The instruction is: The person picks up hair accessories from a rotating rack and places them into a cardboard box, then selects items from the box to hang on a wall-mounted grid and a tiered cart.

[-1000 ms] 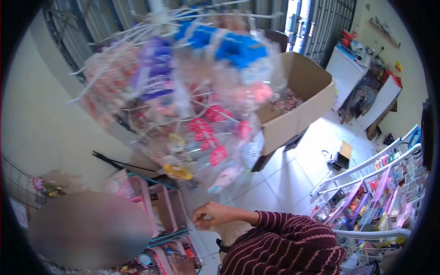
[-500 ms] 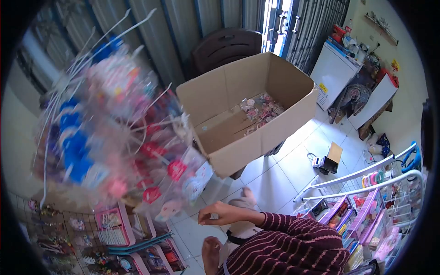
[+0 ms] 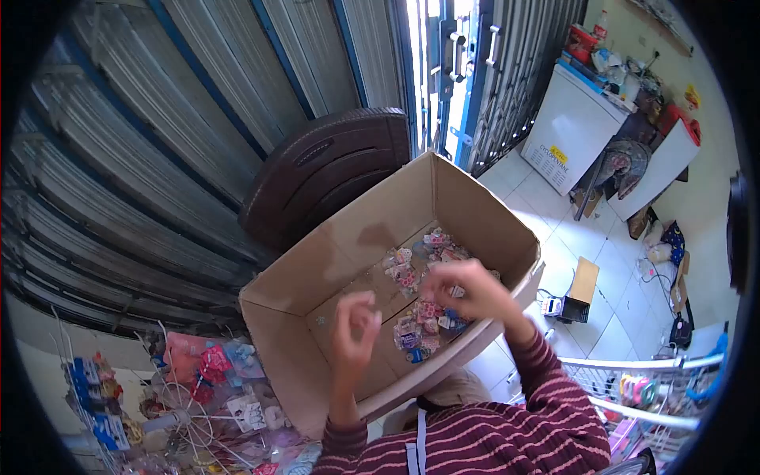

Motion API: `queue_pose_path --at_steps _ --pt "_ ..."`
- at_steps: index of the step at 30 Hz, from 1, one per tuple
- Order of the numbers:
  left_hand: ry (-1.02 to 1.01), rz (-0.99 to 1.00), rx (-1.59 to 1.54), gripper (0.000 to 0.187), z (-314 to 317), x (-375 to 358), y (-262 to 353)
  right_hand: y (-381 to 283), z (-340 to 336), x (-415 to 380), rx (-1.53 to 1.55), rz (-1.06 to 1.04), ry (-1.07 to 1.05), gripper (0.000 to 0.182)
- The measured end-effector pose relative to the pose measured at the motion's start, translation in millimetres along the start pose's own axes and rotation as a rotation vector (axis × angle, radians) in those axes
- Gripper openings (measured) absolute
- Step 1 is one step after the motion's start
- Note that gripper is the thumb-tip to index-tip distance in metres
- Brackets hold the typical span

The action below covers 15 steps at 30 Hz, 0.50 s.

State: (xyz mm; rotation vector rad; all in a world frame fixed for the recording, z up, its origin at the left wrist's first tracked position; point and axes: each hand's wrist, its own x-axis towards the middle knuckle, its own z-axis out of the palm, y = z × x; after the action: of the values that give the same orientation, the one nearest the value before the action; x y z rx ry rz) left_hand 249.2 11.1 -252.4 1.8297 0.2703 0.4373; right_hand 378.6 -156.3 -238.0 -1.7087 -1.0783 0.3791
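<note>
The left hand (image 3: 355, 328) is hovering half-open, seemingly empty, while the right hand (image 3: 467, 289), half-curled, its hold unclear, is best pinching lightly among small packets (image 3: 408, 332) beneath it in the carton (image 3: 491, 229).

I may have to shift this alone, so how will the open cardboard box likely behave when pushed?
The cardboard box is probably light for its size: its walls look thin and much of its bottom is bare. With the top open, the sides may flex. The small packets lie loose towards the right end, so they could slide.
</note>
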Motion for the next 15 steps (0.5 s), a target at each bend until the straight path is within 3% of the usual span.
queue_pose_path --at_steps 4,7,8,9,10,12,13,15 --pt "-0.094 -0.127 0.22 0.022 34 96 -82 74 -38 97 -0.207 -0.025 -0.132 0.006" --pt "-0.14 -0.187 0.422 0.027 53 125 -203 174 -12 142 -0.564 0.206 -0.509 0.018" --pt "-0.186 -0.371 0.446 0.032 59 130 -231 204 0 146 -0.704 0.313 -0.619 0.023" --pt "-0.23 -0.559 0.463 0.038 63 130 -247 243 11 140 -0.655 0.255 -0.63 0.023" --pt "-0.224 -0.569 0.459 0.038 68 131 -252 267 21 137 -0.632 0.372 -0.69 0.023" --pt "-0.081 -0.691 0.232 0.043 77 138 -263 348 57 115 -0.614 0.291 -0.563 0.025" --pt "-0.073 -0.7 0.23 0.043 83 135 -281 359 63 103 -0.61 0.286 -0.574 0.025" --pt "0.08 -0.387 0.446 0.046 101 121 -327 377 72 80 -0.8 0.388 -0.401 0.04"
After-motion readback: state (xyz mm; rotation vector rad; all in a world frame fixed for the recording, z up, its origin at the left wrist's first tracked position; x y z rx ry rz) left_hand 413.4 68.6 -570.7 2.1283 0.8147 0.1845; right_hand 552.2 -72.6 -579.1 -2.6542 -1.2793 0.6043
